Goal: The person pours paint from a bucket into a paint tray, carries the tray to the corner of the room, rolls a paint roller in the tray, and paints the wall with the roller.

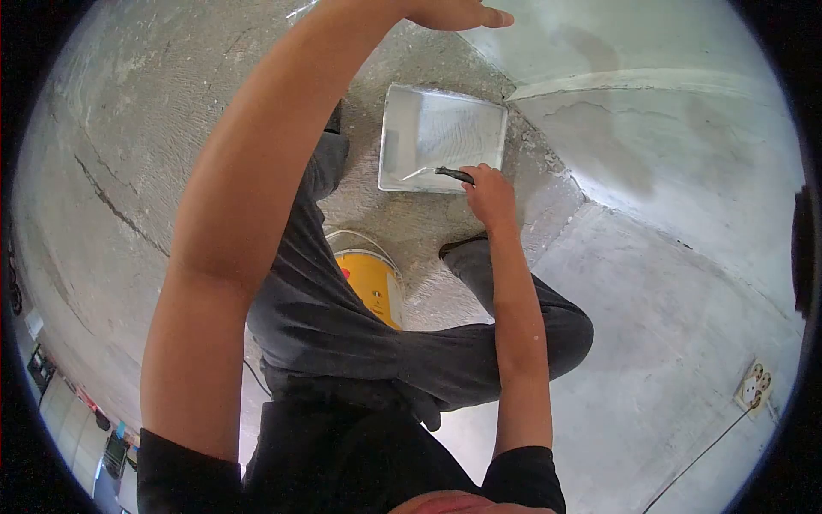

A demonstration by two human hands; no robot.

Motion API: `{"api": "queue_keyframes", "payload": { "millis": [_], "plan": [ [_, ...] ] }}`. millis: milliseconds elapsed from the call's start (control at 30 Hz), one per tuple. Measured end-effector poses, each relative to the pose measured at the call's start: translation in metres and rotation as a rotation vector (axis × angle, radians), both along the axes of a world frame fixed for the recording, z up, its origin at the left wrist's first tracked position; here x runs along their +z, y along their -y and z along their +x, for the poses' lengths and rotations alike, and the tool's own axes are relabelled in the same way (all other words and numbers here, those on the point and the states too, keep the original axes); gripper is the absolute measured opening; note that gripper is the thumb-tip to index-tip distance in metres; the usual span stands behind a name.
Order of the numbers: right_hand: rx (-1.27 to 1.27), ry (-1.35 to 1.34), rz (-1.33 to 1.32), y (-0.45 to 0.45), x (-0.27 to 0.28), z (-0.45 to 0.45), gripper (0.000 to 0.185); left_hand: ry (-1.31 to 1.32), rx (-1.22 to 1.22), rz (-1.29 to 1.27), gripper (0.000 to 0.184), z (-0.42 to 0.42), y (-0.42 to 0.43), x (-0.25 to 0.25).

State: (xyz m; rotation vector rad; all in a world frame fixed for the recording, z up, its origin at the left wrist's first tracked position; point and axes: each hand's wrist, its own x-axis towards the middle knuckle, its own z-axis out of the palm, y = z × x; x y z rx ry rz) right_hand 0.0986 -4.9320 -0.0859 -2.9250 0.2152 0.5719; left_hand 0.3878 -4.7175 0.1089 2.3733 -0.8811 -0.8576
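Note:
In the head view, my right hand (491, 197) is closed around the black handle of a paint roller (454, 175). A thin metal rod runs from the handle over the tray; the roller's head is hard to make out against the white paint. The white paint tray (384, 146) lies on the floor, with paint spread over its ribbed slope. At the top edge, my left hand (458, 12) reaches towards the wall with fingers stretched out, holding nothing I can see. Part of it is cut off by the frame, and I cannot tell whether it touches the wall.
A yellow bucket (370, 278) with a wire handle stands between my legs. Pale patchy walls (599, 137) meet the rough concrete floor (128, 154) beyond the tray. At the lower right, a socket (753, 387) has a cable running down from it. Assorted items are at the far left.

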Motion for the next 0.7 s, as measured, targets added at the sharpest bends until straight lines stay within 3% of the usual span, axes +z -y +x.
{"api": "queue_keyframes", "payload": {
  "millis": [700],
  "plan": [
    [-0.135, 0.026, 0.004, 0.057, 0.061, -0.006, 0.031, -0.029, -0.021, -0.035, 0.088, -0.009, -0.005, 0.013]
  ]
}}
